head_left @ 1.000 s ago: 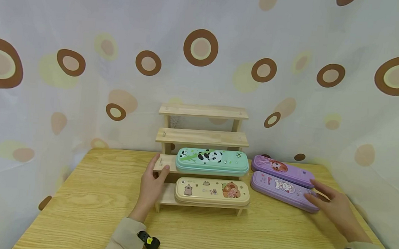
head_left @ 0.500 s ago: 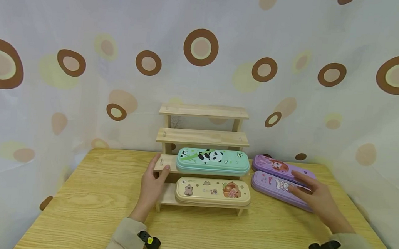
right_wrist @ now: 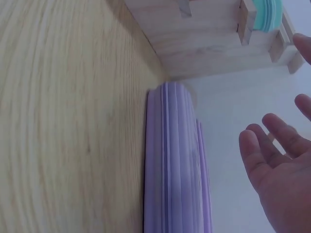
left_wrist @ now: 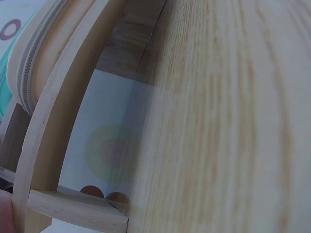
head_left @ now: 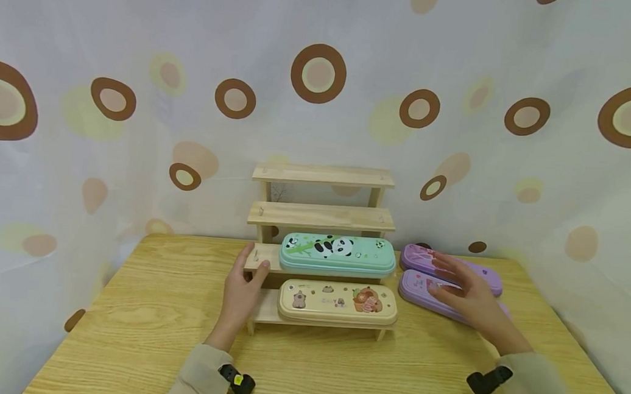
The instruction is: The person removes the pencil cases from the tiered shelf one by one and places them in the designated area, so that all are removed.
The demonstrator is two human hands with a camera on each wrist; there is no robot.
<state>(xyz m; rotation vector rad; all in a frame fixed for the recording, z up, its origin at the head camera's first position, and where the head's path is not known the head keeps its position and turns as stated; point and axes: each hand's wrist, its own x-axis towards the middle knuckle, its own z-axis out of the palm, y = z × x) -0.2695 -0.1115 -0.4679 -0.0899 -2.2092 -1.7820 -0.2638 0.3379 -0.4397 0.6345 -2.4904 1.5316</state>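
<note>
Front purple case (head_left: 432, 289) is lying on the table (head_left: 164, 321) just right of the wooden rack (head_left: 319, 215), with the back purple case (head_left: 480, 274) touching it on the far side. Right hand (head_left: 465, 293) is hovering over both, fingers spread and loose, grasping nothing; a second ago it was sitting out past the cases' right ends, so it has been sliding leftward toward the rack. Judging by that drift, the reach for a purple case is under way but no grip is made; which of the two it is heading for, cannot tell.

Left hand (head_left: 241, 292) is unchanged: resting against the rack's left post, fingertips up on the end of the second step, fingers relaxed rather than clenched. Looks like bracing.

On the rack, near to far: cream case (head_left: 337, 302) on the lowest step, green panda case (head_left: 338, 255) one step up, the two top steps bare.

Head view is giving the whole layout and the hand over the cases. Right wrist view is adding what that hides: the palm (right_wrist: 279, 179) is clear of the front purple case's edge (right_wrist: 170, 160), a gap showing between them. Left wrist view is showing only rack timber (left_wrist: 53, 145), the cream case's zip (left_wrist: 31, 73) and table grain, with a sliver of skin at the corner; no fingers readable there.
</note>
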